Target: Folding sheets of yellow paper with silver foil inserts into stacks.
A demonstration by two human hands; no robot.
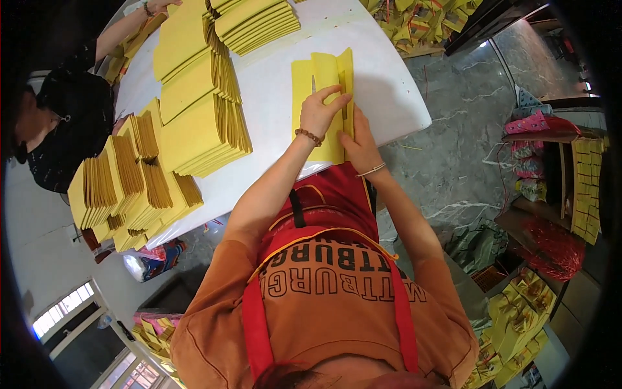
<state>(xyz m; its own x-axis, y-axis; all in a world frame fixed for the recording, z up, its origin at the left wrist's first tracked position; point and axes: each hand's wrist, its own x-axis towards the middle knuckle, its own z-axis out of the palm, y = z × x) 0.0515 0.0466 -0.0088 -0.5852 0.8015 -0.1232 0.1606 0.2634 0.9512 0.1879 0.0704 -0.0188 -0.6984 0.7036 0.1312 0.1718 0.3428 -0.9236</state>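
Observation:
A folded yellow paper sheet (324, 68) lies at the near edge of the white table, one flap standing up along its right side. My left hand (317, 113), with a beaded bracelet at the wrist, rests over it, thumb and forefinger closed at the raised fold. From beside its fingers a narrow, pale, pointed thing (313, 83) sticks out; its kind is unclear. Lower on the right, my right hand (363, 144) grips the sheet's right edge, thumb on the near side and fingers partly hidden by the paper.
Large stacks of folded yellow paper (194, 123) cover the table's (265, 78) left side; another stack (258, 26) lies at the far side. A co-worker's arm (123, 29) reaches in at the far left. Yellow bundles (518, 318) and red plastic (551, 249) lie to the right.

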